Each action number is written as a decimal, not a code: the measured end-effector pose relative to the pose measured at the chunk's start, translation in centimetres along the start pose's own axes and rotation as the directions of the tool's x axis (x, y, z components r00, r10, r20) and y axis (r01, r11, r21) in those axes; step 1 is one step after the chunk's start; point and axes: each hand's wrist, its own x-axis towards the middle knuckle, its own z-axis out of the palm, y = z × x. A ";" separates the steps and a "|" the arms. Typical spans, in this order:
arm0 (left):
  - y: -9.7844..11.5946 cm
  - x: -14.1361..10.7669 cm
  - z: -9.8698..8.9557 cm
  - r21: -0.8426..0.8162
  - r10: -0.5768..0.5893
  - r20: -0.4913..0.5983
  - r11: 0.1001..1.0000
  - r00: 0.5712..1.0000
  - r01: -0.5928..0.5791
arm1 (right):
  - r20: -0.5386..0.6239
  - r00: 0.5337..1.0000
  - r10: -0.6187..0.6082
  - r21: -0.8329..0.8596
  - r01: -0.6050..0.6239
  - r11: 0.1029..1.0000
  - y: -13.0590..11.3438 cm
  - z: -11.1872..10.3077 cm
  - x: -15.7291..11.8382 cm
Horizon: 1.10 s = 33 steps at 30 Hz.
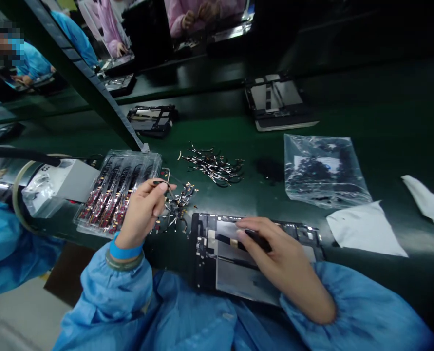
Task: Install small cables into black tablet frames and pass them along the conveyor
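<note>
A thin black cable point(161, 183) is pinched between the thumb and fingers of my left hand point(143, 209), raised over a loose pile of small cables with gold ends point(180, 202). My right hand point(278, 248) is closed around a slim black tool point(257, 240), whose tip I cannot make out. Under that hand lies an opened tablet point(205, 263), its inside facing up, with grey battery panels and dark flex strips. The hand covers part of its right half.
Clear trays of cables point(120, 190) and a white box point(76, 180) stand left. Ahead lie a cable heap point(217, 165), a clear plastic bag point(322, 170) and white sheets point(366, 228). Other tablets point(278, 100) lie farther back. A slanted post point(92, 83) rises left; co-workers sit beyond.
</note>
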 end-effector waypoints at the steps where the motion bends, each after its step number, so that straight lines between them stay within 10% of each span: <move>1: -0.2 -0.3 0.6 0.020 0.013 0.030 1.000 0.999 -0.014 | 0.013 1.000 0.002 0.013 -0.002 1.000 -0.3 0.2 0.2; 9: -1.3 -2.3 4.3 0.185 -0.055 0.228 0.983 0.972 0.012 | 0.019 1.000 -0.014 0.155 0.010 0.988 -2.2 3.5 2.4; 18: -2.0 -2.8 4.1 0.390 -0.187 0.439 0.921 0.878 0.001 | -0.069 0.984 0.162 0.292 -0.135 0.947 -1.7 2.6 2.8; 22: -2.6 -3.0 4.2 0.426 -0.226 0.412 0.904 0.883 0.033 | -0.262 0.956 -0.135 -0.069 0.121 0.990 -1.5 1.8 1.9; 26: -2.7 -3.6 4.7 0.461 -0.135 0.418 0.884 0.899 -0.082 | -0.096 0.872 -0.479 -0.390 0.410 0.825 -1.2 1.9 0.9; 30: -2.6 -3.8 4.8 0.497 0.028 0.429 0.827 0.903 -0.262 | -0.024 0.851 -0.525 -0.517 0.439 0.735 -1.1 2.3 0.9; 33: -2.4 -3.4 4.2 0.433 -0.113 0.372 0.899 0.921 -0.064 | -0.162 0.886 -0.435 -0.445 0.328 0.833 -1.2 2.0 1.0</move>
